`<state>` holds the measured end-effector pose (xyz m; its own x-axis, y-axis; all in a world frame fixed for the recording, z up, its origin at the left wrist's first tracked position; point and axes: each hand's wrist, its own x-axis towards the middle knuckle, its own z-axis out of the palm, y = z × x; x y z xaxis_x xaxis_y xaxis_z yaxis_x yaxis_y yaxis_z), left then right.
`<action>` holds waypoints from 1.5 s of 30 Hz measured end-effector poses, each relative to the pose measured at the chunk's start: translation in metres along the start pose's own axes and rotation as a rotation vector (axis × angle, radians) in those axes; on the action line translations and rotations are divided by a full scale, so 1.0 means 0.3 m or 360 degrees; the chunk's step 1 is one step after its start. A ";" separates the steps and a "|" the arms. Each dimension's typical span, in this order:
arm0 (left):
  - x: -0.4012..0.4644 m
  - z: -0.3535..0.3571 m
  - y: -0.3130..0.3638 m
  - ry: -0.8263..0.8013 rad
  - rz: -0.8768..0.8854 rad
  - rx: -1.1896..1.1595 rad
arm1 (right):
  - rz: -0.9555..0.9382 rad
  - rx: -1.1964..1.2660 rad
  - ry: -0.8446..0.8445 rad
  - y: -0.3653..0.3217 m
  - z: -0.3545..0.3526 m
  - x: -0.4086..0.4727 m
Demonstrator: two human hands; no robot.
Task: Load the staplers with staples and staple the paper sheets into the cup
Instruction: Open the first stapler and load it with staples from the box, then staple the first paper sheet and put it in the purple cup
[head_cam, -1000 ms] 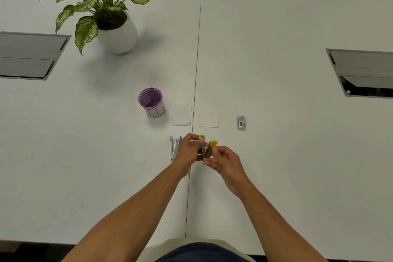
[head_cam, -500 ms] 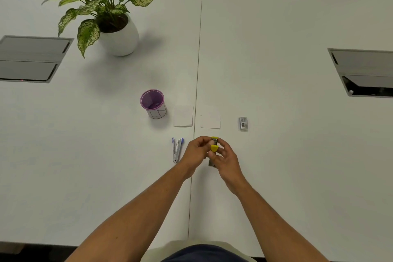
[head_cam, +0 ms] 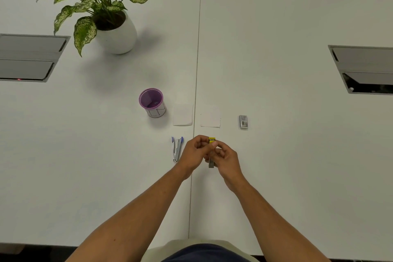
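A small yellow stapler (head_cam: 211, 141) is held between both hands near the table's middle seam; its metal end (head_cam: 211, 164) pokes out below the fingers. My left hand (head_cam: 194, 154) grips it from the left, my right hand (head_cam: 225, 158) from the right with the thumb on its yellow top. A blue stapler (head_cam: 177, 148) lies open on the table just left of my left hand. Two white paper sheets (head_cam: 182, 114) (head_cam: 210, 120) lie side by side beyond the hands. A purple cup (head_cam: 152, 102) stands left of them. A staple box (head_cam: 243, 121) lies to the right.
A potted plant in a white pot (head_cam: 116, 34) stands at the back left. Recessed grey cable hatches sit in the white table at the left edge (head_cam: 29, 57) and right edge (head_cam: 363, 68). A seam (head_cam: 196, 70) runs down the table's middle.
The yellow stapler was spread open between my hands a second ago; now it is folded shut and both hands are pressed closer around it.
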<state>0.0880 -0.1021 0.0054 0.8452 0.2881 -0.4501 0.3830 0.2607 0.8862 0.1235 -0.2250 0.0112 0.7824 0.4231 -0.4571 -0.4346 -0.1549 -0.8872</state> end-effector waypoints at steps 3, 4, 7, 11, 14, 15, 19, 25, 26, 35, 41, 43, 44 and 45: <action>0.001 0.002 -0.001 0.0009 -0.0003 -0.0019 | -0.0001 0.0021 -0.0006 -0.002 0.004 -0.002; 0.002 0.003 -0.002 0.0023 -0.0008 -0.0025 | -0.0004 0.0021 0.0000 -0.005 0.006 -0.003; 0.002 0.005 0.001 0.0045 -0.0011 -0.0056 | 0.0001 0.0019 0.0024 -0.011 0.015 -0.003; 0.008 0.003 0.005 0.0017 -0.0045 -0.0044 | 0.0017 -0.0023 0.0037 0.002 0.012 0.008; 0.011 0.001 -0.005 0.0039 -0.0073 -0.0059 | 0.0019 -0.0084 0.0065 0.019 0.011 0.018; 0.013 0.000 -0.013 0.0037 -0.0077 -0.0048 | 0.0022 -0.0112 0.0075 0.026 0.010 0.022; 0.027 -0.012 -0.050 0.0059 -0.0071 0.0100 | 0.0015 -0.0330 0.0156 0.051 -0.002 0.046; 0.074 -0.051 -0.043 0.0273 0.0048 0.0720 | 0.0163 -0.1054 0.0383 0.074 -0.021 0.115; 0.089 -0.060 -0.037 0.0261 0.0073 0.0836 | 0.0198 -0.1224 0.0405 0.081 -0.021 0.127; 0.286 -0.118 -0.009 0.0014 0.0305 0.1657 | 0.0277 -0.1592 0.0357 0.105 0.014 0.218; 0.409 -0.103 0.004 -0.0040 0.0442 0.1989 | 0.0300 -0.1615 0.0262 0.124 0.011 0.270; 0.443 -0.098 0.005 -0.0095 0.0476 0.2111 | 0.0285 -0.1666 0.0284 0.119 0.003 0.273; 0.461 -0.096 0.005 -0.0120 0.0484 0.2166 | 0.0261 -0.1692 0.0315 0.112 -0.006 0.273; 0.477 -0.097 0.006 -0.0142 0.0480 0.2215 | 0.0229 -0.1705 0.0354 0.104 -0.016 0.274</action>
<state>0.1989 -0.0337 -0.0607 0.9591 0.0972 -0.2659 0.1906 -0.9162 0.3525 0.1764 -0.1995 -0.0543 0.8650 0.1857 -0.4662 -0.0004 -0.9288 -0.3706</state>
